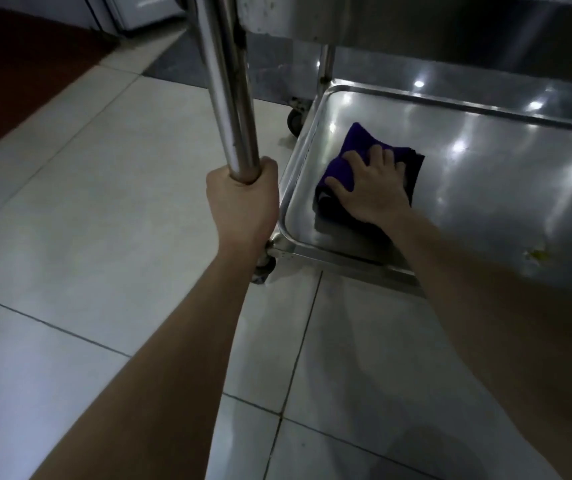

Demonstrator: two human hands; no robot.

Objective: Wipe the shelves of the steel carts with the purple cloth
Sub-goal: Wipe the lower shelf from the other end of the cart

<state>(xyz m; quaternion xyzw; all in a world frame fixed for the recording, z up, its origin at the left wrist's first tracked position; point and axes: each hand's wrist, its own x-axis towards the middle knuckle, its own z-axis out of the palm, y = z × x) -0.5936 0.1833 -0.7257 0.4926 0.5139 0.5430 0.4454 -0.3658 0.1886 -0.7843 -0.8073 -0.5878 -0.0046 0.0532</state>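
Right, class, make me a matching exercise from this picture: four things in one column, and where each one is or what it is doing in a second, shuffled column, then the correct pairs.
Column 1
1. left hand
2. right hand
3. folded purple cloth
4. small black caster wheel

Column 2
A. lying on the bottom shelf, near its left corner
B. pressed flat on the cloth
C. on the tiled floor at the cart's far corner
D. wrapped around the upright steel cart post

Pairs: 1-D, 2-B, 3-A, 4-C
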